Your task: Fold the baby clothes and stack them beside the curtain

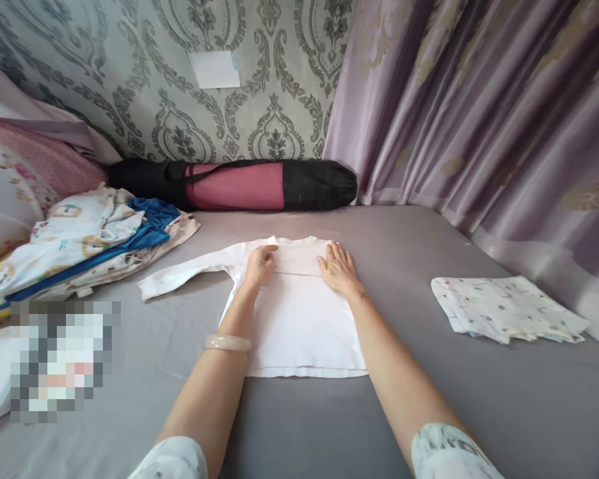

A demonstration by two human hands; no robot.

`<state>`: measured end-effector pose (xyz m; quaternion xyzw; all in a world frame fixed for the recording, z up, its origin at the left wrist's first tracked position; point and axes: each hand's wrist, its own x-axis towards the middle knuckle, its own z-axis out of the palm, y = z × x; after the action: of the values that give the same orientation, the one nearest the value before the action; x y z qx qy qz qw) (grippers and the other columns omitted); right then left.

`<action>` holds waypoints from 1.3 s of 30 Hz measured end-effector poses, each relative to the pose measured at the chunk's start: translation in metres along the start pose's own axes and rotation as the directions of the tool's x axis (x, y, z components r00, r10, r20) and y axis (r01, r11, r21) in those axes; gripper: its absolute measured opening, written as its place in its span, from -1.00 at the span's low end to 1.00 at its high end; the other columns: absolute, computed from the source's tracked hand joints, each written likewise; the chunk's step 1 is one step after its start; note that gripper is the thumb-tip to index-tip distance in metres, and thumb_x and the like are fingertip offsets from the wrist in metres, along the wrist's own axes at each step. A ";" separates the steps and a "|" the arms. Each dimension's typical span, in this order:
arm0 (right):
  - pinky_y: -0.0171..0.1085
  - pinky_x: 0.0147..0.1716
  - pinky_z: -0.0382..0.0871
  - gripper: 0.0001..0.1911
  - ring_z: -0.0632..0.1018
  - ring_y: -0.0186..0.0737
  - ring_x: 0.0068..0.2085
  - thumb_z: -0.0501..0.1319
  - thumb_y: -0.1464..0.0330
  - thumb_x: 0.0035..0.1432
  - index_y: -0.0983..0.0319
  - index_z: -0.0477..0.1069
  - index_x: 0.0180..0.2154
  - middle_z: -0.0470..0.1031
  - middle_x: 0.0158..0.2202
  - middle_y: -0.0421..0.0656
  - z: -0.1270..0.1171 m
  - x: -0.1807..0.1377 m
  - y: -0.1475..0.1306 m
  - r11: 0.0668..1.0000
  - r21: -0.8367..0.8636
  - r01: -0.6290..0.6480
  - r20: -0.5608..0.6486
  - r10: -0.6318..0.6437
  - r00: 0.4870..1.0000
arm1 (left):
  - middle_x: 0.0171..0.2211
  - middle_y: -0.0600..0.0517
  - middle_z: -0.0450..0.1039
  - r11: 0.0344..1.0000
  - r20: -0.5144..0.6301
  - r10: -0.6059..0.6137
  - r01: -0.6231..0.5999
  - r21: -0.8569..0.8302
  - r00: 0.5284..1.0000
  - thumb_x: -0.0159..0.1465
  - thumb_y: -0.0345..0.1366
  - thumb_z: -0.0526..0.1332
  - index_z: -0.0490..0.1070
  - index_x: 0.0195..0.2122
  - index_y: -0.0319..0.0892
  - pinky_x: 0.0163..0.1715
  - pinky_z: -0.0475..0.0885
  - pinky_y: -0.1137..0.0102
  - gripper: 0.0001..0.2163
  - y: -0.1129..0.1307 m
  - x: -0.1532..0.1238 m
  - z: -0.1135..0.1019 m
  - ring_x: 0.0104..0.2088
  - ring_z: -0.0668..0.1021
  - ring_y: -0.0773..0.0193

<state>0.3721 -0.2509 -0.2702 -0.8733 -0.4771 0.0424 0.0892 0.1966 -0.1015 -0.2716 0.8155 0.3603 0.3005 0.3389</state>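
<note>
A small white long-sleeved shirt (299, 319) lies flat on the grey bed sheet (299, 426), neck end away from me. Its right sleeve is folded across the chest; its left sleeve (180, 278) stretches out to the left. My left hand (260, 265) rests on the shirt's upper left part with the fingers curled down on the cloth. A pale bangle (228, 342) sits on that forearm. My right hand (337, 268) lies flat on the folded sleeve at the upper right, fingers stretched out.
A heap of printed and blue clothes (84, 239) lies at the left. A folded patterned garment (504, 309) sits at the right. A black and pink rolled mat bag (234, 185) lies along the patterned wall. Purple curtains (479, 113) hang on the right. Pillows (10, 193) are at far left.
</note>
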 end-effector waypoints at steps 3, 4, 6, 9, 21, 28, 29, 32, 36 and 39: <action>-0.08 0.30 -0.25 -0.29 -0.14 -0.09 0.38 -0.32 0.10 0.35 0.45 -0.12 0.34 -0.22 0.40 0.01 0.002 0.000 0.001 1.000 -0.024 0.002 0.005 -0.001 1.000 | -0.11 -0.14 0.49 0.988 -0.001 0.094 -0.093 0.126 0.996 0.14 -0.46 -0.01 0.51 -0.08 -0.26 -0.01 0.34 0.25 -0.60 -0.008 0.002 0.002 -0.09 0.49 0.12; -0.08 0.30 -0.25 -0.28 -0.13 -0.09 0.38 -0.32 0.10 0.35 0.45 -0.12 0.34 -0.22 0.40 0.02 0.003 0.001 0.001 1.000 -0.029 -0.001 0.005 0.001 1.000 | -0.11 -0.15 0.48 0.981 0.008 0.110 -0.110 0.161 0.994 0.15 -0.47 -0.02 0.50 -0.06 -0.27 0.01 0.32 0.24 -0.60 -0.010 0.002 0.003 -0.07 0.48 0.11; -0.08 0.30 -0.25 -0.28 -0.13 -0.08 0.38 -0.31 0.11 0.34 0.47 -0.13 0.34 -0.23 0.40 0.02 0.004 0.002 0.001 0.999 -0.036 -0.004 0.007 0.004 1.000 | -0.11 -0.16 0.47 0.966 0.021 0.138 -0.139 0.217 0.990 0.15 -0.50 -0.02 0.49 -0.05 -0.28 0.03 0.30 0.23 -0.59 -0.014 0.003 0.004 -0.06 0.47 0.10; -0.08 0.30 -0.24 -0.27 -0.14 -0.08 0.38 -0.30 0.12 0.34 0.49 -0.13 0.33 -0.25 0.39 0.04 0.004 0.003 0.000 0.999 -0.044 -0.003 0.019 0.004 1.000 | -0.12 -0.16 0.44 0.951 0.010 0.151 -0.148 0.273 0.988 0.16 -0.52 -0.02 0.49 -0.05 -0.27 0.05 0.28 0.20 -0.59 -0.021 0.003 0.006 -0.05 0.45 0.09; -0.07 0.30 -0.24 -0.29 -0.14 -0.07 0.37 -0.25 0.13 0.34 0.48 -0.13 0.33 -0.25 0.40 0.03 0.004 0.007 0.002 0.999 -0.032 -0.012 0.033 0.013 0.999 | -0.11 -0.16 0.38 0.883 -0.069 -0.034 0.062 0.465 0.997 0.15 -0.53 -0.01 0.48 0.00 -0.20 0.04 0.25 0.18 -0.56 -0.013 -0.004 0.007 -0.04 0.40 0.09; -0.06 0.30 -0.24 -0.29 -0.16 -0.09 0.38 -0.25 0.13 0.34 0.46 -0.13 0.34 -0.27 0.40 0.02 0.003 0.006 0.002 1.000 -0.003 -0.016 0.044 0.016 0.999 | -0.01 -0.15 0.30 0.809 -0.016 -0.048 0.048 0.586 0.999 0.25 -0.43 -0.01 0.39 0.11 0.00 0.03 0.24 0.13 -0.56 -0.003 -0.018 -0.008 -0.02 0.35 0.03; -0.06 0.30 -0.24 -0.29 -0.17 -0.09 0.38 -0.25 0.12 0.34 0.45 -0.13 0.34 -0.28 0.40 0.01 0.000 0.007 0.003 1.000 0.005 -0.019 0.055 0.018 0.998 | 0.00 -0.15 0.30 0.794 0.016 -0.043 0.025 0.607 0.999 0.27 -0.41 -0.02 0.37 0.12 0.02 0.02 0.24 0.13 -0.56 -0.002 -0.019 -0.012 -0.02 0.35 0.03; -0.04 0.29 -0.20 -0.29 -0.15 -0.07 0.38 -0.20 0.12 0.33 0.44 -0.14 0.34 -0.27 0.40 0.02 -0.009 0.009 0.002 0.999 0.033 -0.030 0.112 0.027 0.993 | 0.01 -0.15 0.31 0.758 0.116 -0.091 -0.007 0.652 0.989 0.30 -0.35 -0.02 0.34 0.14 0.04 -0.01 0.26 0.14 -0.59 0.003 -0.017 -0.024 -0.01 0.35 0.02; -0.02 0.30 -0.27 -0.37 -0.09 -0.06 0.37 -0.17 0.22 0.34 0.43 -0.07 0.33 -0.19 0.39 0.05 -0.020 0.007 -0.021 1.000 0.009 0.026 0.036 -0.026 0.999 | 0.01 -0.24 0.33 0.730 0.094 -0.100 0.009 0.684 0.990 0.31 -0.31 0.00 0.36 0.08 -0.18 -0.03 0.28 0.14 -0.65 0.025 -0.010 -0.019 0.04 0.34 -0.06; -0.04 0.30 -0.30 -0.40 -0.09 -0.10 0.37 -0.21 0.27 0.34 0.42 -0.04 0.32 -0.12 0.38 0.01 -0.017 0.001 -0.052 0.982 0.014 0.190 0.005 -0.190 0.982 | 0.03 -0.22 0.35 0.765 0.160 0.055 -0.145 0.628 0.986 0.33 -0.33 -0.01 0.33 0.07 -0.25 0.03 0.26 0.19 -0.68 0.040 -0.008 0.004 0.07 0.34 0.01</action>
<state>0.3326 -0.2244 -0.2434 -0.8230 -0.5582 0.0394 0.0971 0.2108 -0.1299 -0.2450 0.9181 0.3735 0.1236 0.0490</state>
